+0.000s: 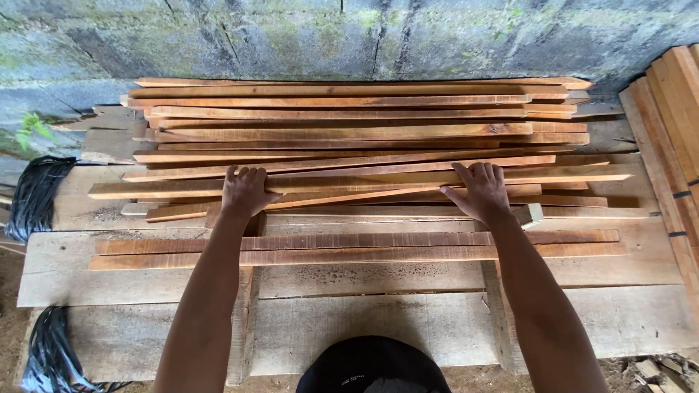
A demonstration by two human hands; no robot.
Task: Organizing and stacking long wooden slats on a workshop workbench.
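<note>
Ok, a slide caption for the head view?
Left hand and right hand rest palms-down on a pile of thin wooden slats on a plank bench.

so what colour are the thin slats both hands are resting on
Reddish-orange brown wood slats, seen in the head view.

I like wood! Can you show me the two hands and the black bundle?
left hand [246, 191], head view, back of hand
right hand [480, 191], head view, back of hand
black strap bundle [35, 196], head view, its middle
</note>
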